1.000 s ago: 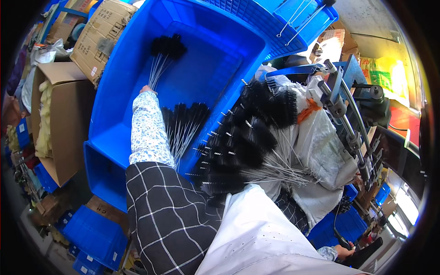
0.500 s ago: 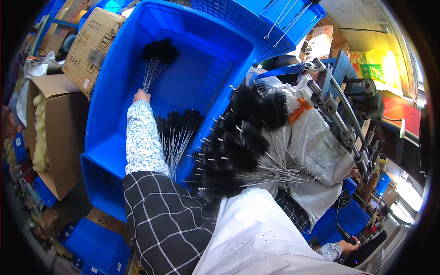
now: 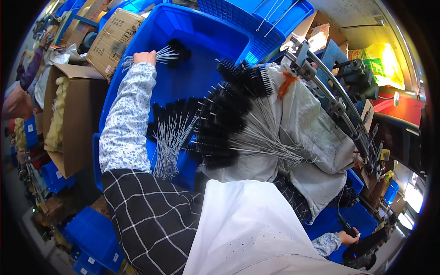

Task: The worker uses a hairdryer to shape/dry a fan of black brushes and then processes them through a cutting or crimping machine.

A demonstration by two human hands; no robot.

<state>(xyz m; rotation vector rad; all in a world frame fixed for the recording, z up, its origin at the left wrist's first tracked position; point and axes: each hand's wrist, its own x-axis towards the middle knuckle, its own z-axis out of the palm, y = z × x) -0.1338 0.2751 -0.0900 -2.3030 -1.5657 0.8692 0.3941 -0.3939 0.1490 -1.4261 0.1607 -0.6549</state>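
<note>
My left hand is closed round the wire stems of a bundle of black bristle brushes, over the far left part of a large blue bin. The stems stick out on both sides of my fist, and the bristle heads lie inside the bin. More wire-stemmed brushes stand in the bin's near end. At the lower right my right hand grips a slim black handle; its far end is hard to make out.
A big heap of black brushes rests on a whitish woven sack right of the bin. Beyond it stands a metal machine frame. An open carton and a person are at the left.
My left hand has moved farther up the bin toward its left rim, and the brush bundle has swung from near upright to almost level. My right hand still holds the black handle.
</note>
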